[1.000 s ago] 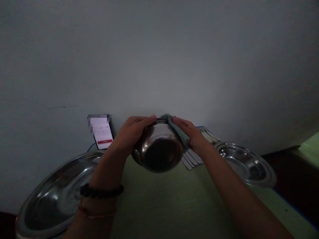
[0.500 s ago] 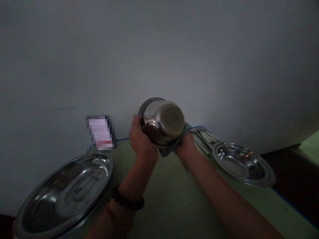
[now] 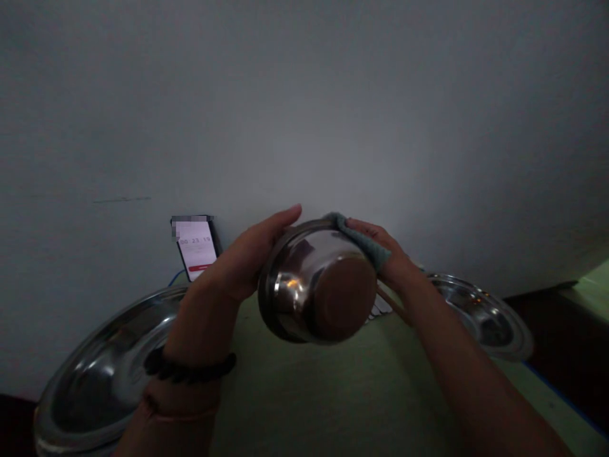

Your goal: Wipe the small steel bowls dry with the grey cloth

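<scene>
A shiny metal bowl [image 3: 304, 285] is held up above the table, tilted so that its round base faces me and to the right. My left hand [image 3: 247, 254] grips its rim from the left, thumb up and the other fingers hidden behind it. On the upper right side, my right hand [image 3: 385, 251] presses a grey-green cloth [image 3: 364, 241] against the bowl's outer wall. The inside of the bowl is turned away and cannot be seen.
Large oval metal trays [image 3: 61, 393], apparently stacked, stand at the left. A lit phone [image 3: 195, 247] leans on the wall behind. At the right lies an oval metal dish [image 3: 514, 330], with cutlery [image 3: 379, 308] partly hidden by my right arm. The green table [image 3: 295, 400] meets the wall.
The bowl has come lower and nearer, its base turned more towards me. My right hand and the cloth have moved from the bowl's lower right side up to its upper right.
</scene>
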{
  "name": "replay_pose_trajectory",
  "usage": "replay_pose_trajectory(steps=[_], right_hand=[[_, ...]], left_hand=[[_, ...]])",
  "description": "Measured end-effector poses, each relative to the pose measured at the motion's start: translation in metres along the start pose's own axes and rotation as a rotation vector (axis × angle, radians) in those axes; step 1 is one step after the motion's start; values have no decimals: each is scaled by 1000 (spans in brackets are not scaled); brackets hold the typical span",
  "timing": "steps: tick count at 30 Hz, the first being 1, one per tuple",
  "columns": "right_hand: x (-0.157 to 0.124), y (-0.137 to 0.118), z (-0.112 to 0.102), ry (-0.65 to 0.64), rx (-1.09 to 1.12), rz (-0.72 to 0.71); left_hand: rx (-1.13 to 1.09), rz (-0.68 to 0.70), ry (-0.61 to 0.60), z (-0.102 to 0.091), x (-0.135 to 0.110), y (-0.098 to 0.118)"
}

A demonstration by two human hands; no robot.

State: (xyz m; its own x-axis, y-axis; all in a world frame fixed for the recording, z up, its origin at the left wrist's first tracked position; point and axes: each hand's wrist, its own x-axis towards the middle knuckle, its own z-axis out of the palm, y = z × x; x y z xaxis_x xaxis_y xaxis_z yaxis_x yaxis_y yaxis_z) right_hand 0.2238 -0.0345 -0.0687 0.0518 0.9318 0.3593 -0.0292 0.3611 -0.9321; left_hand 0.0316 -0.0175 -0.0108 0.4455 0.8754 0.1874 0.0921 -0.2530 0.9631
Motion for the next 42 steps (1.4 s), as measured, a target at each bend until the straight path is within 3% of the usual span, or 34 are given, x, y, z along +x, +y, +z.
replay_pose_trajectory(steps=[3,7,12,19,25,30,37,39,42], right_hand=[[-8,-22,1,-149,-325,-81],[-19,-45,12,-155,-469,-223],[-25,-50,21,-71,-349,-238],[-19,-38,21,1,-118,-161],[-10,-24,18,142,44,-148],[2,-22,20,200,264,-237],[4,-13,46,470,423,-6],[1,-3,55,504,492,44],[-1,9,67,544,561,75]], left_hand=[[133,-74,-203,5,-1,-4],[254,-21,-188,10,-10,7],[184,50,-155,7,-20,18],[9,1,-104,7,-14,8],[-135,34,64,4,-10,6],[-408,98,252,5,-3,7],[-831,179,619,39,4,0],[-858,231,647,51,4,-5],[-701,256,617,60,5,-12]])
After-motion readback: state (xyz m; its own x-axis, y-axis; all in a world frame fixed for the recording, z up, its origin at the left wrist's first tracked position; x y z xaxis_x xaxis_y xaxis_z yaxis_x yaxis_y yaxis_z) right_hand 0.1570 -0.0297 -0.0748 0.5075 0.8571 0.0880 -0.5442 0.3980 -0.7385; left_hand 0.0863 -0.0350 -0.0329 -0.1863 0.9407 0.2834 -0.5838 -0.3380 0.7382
